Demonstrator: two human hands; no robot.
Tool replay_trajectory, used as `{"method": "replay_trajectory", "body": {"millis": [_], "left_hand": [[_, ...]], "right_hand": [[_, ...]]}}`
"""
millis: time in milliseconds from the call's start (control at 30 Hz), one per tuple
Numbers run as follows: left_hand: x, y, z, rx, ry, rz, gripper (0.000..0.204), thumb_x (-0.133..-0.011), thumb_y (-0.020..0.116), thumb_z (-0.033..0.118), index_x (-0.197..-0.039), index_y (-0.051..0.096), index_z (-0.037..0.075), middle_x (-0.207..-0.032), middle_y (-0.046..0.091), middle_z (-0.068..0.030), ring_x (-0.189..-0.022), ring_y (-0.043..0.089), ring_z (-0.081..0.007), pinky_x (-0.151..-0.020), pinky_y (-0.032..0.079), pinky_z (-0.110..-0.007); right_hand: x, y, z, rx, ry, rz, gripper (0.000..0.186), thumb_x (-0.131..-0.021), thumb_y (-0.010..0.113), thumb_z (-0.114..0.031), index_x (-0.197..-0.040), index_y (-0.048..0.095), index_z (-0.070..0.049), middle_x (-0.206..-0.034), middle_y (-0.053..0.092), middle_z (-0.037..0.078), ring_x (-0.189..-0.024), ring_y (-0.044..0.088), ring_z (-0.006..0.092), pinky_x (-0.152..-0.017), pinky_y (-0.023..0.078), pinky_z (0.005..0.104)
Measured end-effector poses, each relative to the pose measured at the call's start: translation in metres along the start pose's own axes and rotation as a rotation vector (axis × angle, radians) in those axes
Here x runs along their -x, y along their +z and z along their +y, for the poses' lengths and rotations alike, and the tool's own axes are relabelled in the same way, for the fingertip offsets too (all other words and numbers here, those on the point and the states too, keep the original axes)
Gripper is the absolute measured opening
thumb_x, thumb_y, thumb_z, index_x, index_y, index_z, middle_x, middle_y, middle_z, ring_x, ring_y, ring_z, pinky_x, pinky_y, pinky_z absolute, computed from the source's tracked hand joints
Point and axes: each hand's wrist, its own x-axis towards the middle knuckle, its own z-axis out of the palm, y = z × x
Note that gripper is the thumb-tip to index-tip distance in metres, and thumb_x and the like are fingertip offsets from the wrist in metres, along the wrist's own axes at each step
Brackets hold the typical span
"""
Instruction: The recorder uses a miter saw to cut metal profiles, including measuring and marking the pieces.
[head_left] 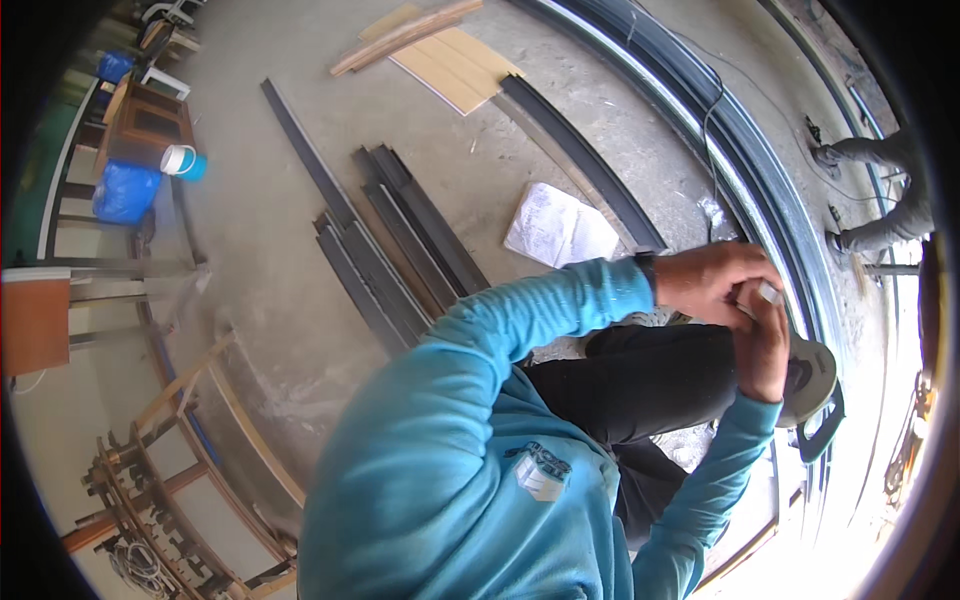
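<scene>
Both of my hands are brought together in front of my bent knee. My left hand (708, 281), with a dark band at its wrist, has its fingers curled in against the other hand. My right hand (764, 348) comes up from below, its fingers closed around a small whitish piece (769, 292); its kind is too small to make out. What lies between my left fingers is hidden. Just beyond my right wrist is a power tool (811, 378) with a rounded pale guard and a green looped handle, partly covered by my hand.
Long metal profiles (735, 165) run along the right. Dark channel bars (400, 230) lie on the concrete floor, near tan boards (455, 68) and a white wrapped packet (560, 226). Another person's legs (880, 190) are at far right. A blue-white bucket (184, 162) stands left.
</scene>
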Motion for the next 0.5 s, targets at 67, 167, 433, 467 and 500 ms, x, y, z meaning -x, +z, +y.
{"method": "replay_trajectory", "body": {"millis": [67,167,433,467,500], "left_hand": [[0.01,-0.008,-0.006,-0.034,-0.002,0.022,0.059,-0.065,0.081,0.01,-0.118,0.055,0.006,-0.107,0.061,-0.0131,-0.093,0.063,-0.0302,-0.08,0.052,-0.037],[0.026,-0.025,-0.003,-0.071,-0.109,0.032,0.054,-0.07,0.079,0.006,-0.119,0.056,0.006,-0.108,0.061,-0.0103,-0.095,0.063,-0.0243,-0.083,0.052,-0.034],[0.185,-0.042,-0.104,0.893,-0.939,0.823,0.036,-0.088,0.057,0.004,-0.123,0.049,0.006,-0.109,0.058,-0.0078,-0.104,0.06,-0.0228,-0.088,0.053,-0.04],[0.215,-0.047,-0.116,1.029,-0.922,0.961,0.023,-0.088,0.058,0.008,-0.111,0.054,0.006,-0.103,0.061,-0.0089,-0.099,0.061,-0.0256,-0.086,0.053,-0.043],[0.248,-0.066,-0.122,1.08,-0.946,1.059,0.014,-0.089,0.059,0.017,-0.098,0.057,0.008,-0.095,0.062,-0.0092,-0.094,0.062,-0.0266,-0.085,0.053,-0.044]], "right_hand": [[-0.008,0.007,0.009,0.13,0.03,-0.013,0.027,-0.095,0.051,-0.016,-0.117,0.051,-0.001,-0.106,0.057,0.007,-0.098,0.057,0.017,-0.084,0.045,0.0289],[-0.019,0.019,0.02,0.313,0.053,-0.108,0.041,-0.095,0.054,-0.018,-0.13,0.041,-0.001,-0.107,0.057,0.007,-0.095,0.057,0.0163,-0.081,0.045,0.0272],[0.007,-0.015,0.042,0.407,-0.058,-0.002,0.072,-0.093,0.062,-0.018,-0.146,0.015,-0.006,-0.125,0.052,0.017,-0.093,0.059,0.0165,-0.074,0.048,0.0269],[0.011,-0.01,0.035,0.359,-0.051,0.017,0.07,-0.093,0.061,-0.019,-0.146,0.017,-0.005,-0.124,0.052,0.017,-0.092,0.059,0.0163,-0.073,0.048,0.0269],[0.015,0.0,0.031,0.306,-0.022,0.014,0.068,-0.094,0.06,-0.02,-0.145,0.019,-0.005,-0.124,0.052,0.016,-0.091,0.058,0.016,-0.072,0.048,0.027]]}}
